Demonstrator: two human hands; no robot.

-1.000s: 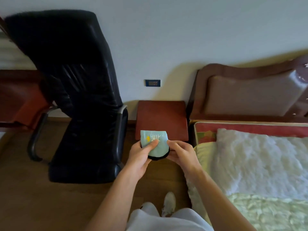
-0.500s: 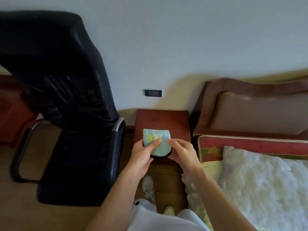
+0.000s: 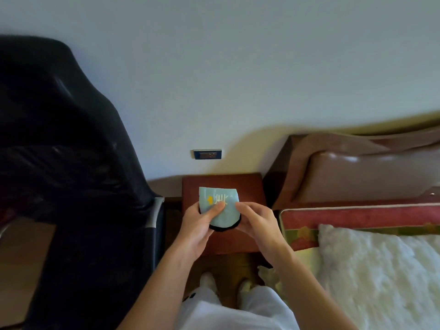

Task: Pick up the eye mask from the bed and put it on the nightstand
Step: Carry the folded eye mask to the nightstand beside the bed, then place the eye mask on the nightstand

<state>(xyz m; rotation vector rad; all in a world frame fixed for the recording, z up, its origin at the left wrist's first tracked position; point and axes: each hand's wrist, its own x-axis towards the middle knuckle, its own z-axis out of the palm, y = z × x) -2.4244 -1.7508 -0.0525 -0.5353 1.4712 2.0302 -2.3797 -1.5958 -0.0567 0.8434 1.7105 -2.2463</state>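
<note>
The eye mask (image 3: pixel 222 211) is light blue with a black edge and a yellow mark, folded in half. Both hands hold it over the reddish-brown nightstand (image 3: pixel 247 186). My left hand (image 3: pixel 198 225) grips its left side, with the thumb lying across the blue face. Fingers of my right hand (image 3: pixel 258 222) pinch its right edge. I cannot tell whether the mask touches the nightstand top. The bed (image 3: pixel 371 265), with a white fluffy cover, lies to the right.
A black leather office chair (image 3: pixel 78 186) stands close on the left, its armrest beside the nightstand. A brown padded headboard (image 3: pixel 357 172) rises at the right. A wall socket (image 3: pixel 207 154) sits above the nightstand. My legs and feet are below.
I have stepped closer to the nightstand. The mask, still held in both hands, has gone from in front of the nightstand's near edge to over its top.
</note>
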